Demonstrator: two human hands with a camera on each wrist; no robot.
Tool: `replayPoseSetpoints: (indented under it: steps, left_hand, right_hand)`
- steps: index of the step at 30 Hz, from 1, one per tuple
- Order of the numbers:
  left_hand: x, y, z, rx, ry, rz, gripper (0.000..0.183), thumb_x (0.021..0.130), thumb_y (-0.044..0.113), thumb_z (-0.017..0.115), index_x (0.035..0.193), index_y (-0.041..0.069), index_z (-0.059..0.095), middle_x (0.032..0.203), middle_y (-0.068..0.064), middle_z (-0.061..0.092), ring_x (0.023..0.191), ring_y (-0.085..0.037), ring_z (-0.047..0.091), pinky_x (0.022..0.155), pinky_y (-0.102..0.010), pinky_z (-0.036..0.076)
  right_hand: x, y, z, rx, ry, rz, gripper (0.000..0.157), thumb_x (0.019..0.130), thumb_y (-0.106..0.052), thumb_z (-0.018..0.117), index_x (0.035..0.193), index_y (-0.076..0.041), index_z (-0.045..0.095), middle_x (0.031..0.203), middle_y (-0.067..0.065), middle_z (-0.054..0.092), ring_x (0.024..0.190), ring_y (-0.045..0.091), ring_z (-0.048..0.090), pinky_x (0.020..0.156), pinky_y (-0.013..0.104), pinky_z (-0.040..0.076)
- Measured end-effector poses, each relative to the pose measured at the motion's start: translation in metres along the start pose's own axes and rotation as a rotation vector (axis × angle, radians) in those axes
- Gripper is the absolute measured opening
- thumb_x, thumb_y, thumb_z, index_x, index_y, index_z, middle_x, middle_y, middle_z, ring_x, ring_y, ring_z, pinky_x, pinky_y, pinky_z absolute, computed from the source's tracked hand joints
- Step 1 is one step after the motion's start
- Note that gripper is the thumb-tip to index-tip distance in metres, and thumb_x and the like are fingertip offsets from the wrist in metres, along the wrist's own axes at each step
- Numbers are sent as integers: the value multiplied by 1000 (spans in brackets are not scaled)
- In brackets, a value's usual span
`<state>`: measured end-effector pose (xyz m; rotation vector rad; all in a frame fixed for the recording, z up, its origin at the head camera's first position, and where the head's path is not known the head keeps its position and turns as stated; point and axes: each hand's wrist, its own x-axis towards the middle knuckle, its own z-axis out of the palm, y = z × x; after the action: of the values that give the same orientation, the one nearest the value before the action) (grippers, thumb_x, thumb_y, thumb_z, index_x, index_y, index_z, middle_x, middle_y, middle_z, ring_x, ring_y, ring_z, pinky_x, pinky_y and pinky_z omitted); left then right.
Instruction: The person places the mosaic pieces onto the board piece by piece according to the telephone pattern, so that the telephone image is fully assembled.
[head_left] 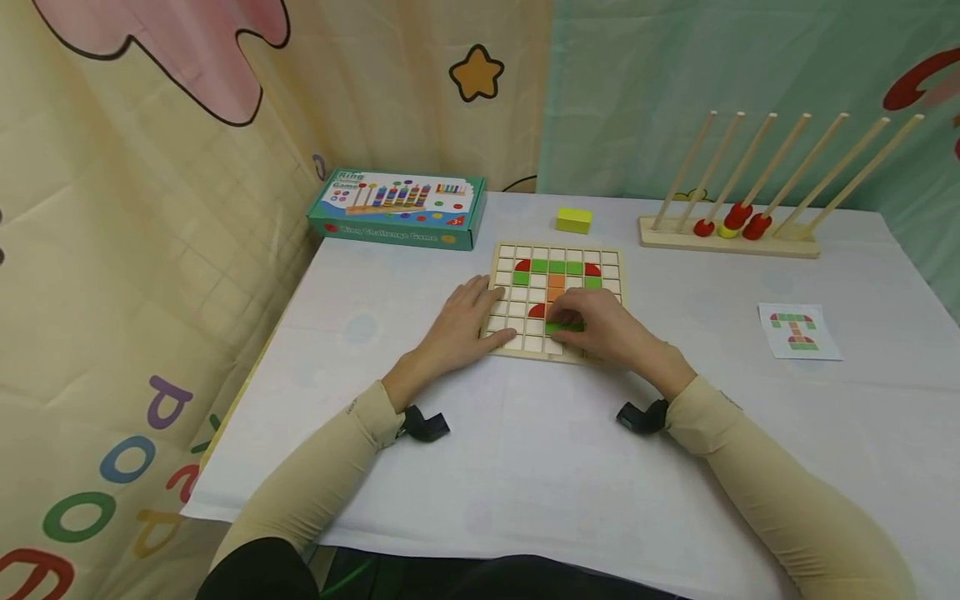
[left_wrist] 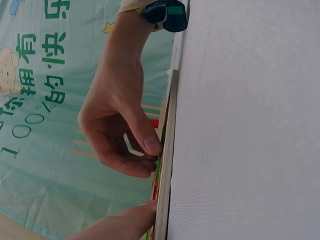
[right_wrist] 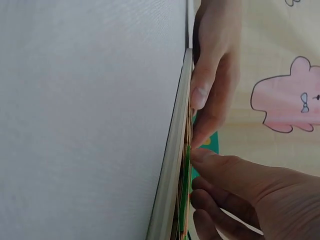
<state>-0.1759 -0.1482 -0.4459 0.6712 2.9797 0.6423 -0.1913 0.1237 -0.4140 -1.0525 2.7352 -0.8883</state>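
Note:
A square wooden grid board [head_left: 525,351] lies on the white table. My left hand [head_left: 459,323] rests along its left edge, fingers extended and thumb at the near left corner. Over the near right part, my right hand [head_left: 609,327] has its thumb and fingertips around a green tile [head_left: 562,328] lying in the grid. In the right wrist view, the right thumb [right_wrist: 205,156] touches the board's edge beside the green strip. Green tiles [head_left: 557,267] and red curved pieces [head_left: 522,266] form an upper row, with orange tiles [head_left: 556,282] below. Another red curved piece [head_left: 537,311] shows left of the right fingertips.
A printed card [head_left: 800,332] with a coloured tile pattern lies to the right. Behind the board sits a yellow block [head_left: 573,220]. A game box [head_left: 397,210] stands back left; a wooden peg rack [head_left: 720,240] with red and yellow beads stands back right.

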Motion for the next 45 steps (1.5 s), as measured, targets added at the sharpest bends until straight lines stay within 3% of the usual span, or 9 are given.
replayPoseSetpoints:
  steps: [5, 9, 16, 21, 25, 31, 38, 45]
  left_hand:
    - [0, 0, 0, -2, -1, 1, 78, 102, 55, 62, 161, 10, 40, 172, -19, 27, 163, -35, 18, 134, -50, 12]
    - [1, 1, 0, -4, -2, 3, 78, 102, 54, 63, 161, 10, 40, 172, -19, 26, 163, -35, 18, 134, -50, 11]
    - [2, 0, 0, 4, -3, -2, 78, 101, 55, 63, 161, 10, 40, 172, -19, 26, 163, -35, 18, 134, -50, 12]
    - [1, 0, 0, -5, -5, 1, 78, 102, 54, 63, 161, 9, 41, 172, -20, 27, 163, -36, 19, 134, -51, 12]
    - [0, 0, 1, -6, -6, 2, 78, 102, 54, 63, 161, 8, 41, 171, -20, 28, 162, -37, 20, 133, -51, 13]
    - [-1, -1, 1, -4, 2, 0, 78, 101, 54, 63, 161, 9, 41, 172, -20, 28, 162, -36, 19, 134, -51, 13]
    - [-1, 0, 0, -10, 3, -4, 78, 101, 54, 63, 161, 9, 41, 172, -20, 27, 163, -36, 19, 134, -51, 13]
    - [-2, 1, -1, -12, 6, 0, 78, 101, 53, 64, 160, 8, 41, 171, -21, 27, 162, -37, 20, 133, -52, 13]
  right_hand:
    - [-2, 7, -12, -26, 62, -51, 21, 87, -7, 86, 106, -5, 78, 98, 7, 76, 89, 22, 70, 82, 42, 62]
    - [-10, 14, -27, -21, 90, -21, 19, 89, -6, 84, 107, -5, 78, 99, 8, 77, 90, 23, 69, 82, 44, 61]
    - [-36, 33, -45, -56, 104, 27, 21, 90, -8, 84, 109, -5, 77, 100, 7, 76, 91, 23, 69, 82, 46, 62]
    - [-61, 49, -52, -76, 144, 59, 20, 89, -12, 85, 108, -8, 78, 98, 1, 76, 90, 17, 69, 79, 42, 63]
    - [-80, 56, -59, -71, 127, 104, 23, 90, -19, 86, 110, -11, 79, 100, 0, 76, 93, 16, 68, 80, 36, 62]
    - [-97, 65, -65, -30, 38, 164, 34, 81, -23, 93, 111, -14, 79, 104, -3, 76, 96, 17, 66, 83, 25, 58]
    - [-97, 68, -64, -42, -13, 121, 27, 81, -15, 93, 105, -16, 79, 98, -7, 75, 89, 13, 65, 81, 27, 59]
    - [-91, 64, -60, -94, 61, 4, 30, 79, -8, 92, 104, -14, 77, 92, -7, 71, 85, 10, 64, 77, 31, 60]
